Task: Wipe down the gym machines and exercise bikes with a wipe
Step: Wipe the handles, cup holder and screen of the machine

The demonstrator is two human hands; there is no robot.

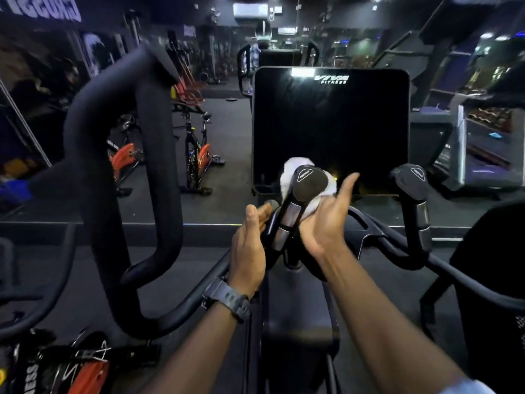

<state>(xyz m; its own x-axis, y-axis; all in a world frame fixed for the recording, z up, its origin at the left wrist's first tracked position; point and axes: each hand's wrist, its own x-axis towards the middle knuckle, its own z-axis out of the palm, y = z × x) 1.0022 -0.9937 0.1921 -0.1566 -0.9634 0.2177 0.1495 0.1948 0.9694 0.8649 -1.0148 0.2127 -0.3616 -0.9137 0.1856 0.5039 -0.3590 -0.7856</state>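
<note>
Both forearms reach in from the bottom edge toward the centre of the machine. Left hand (248, 245), with a dark wristwatch (227, 298) on the wrist, lies against the left side of the inner grip post, fingers fairly straight and thumb up near a small round knob (272, 205); it appears to steady the post rather than clasp it. Right hand (324, 223) is open, palm turned inward and fingers extended, pressing the white wipe (289, 174) against the right and rear of the left handle grip (309, 182). The wipe is bunched behind and around the grip's capped head, which suggests that head is the surface in hand. The matching right handle grip (412, 177) stands apart, with no wipe on it. Behind both grips rises the dark console screen (331, 123). A large looped handlebar (147, 172) stands well to the left, with orange-flywheeled exercise bikes (196, 157) beyond it.
</note>
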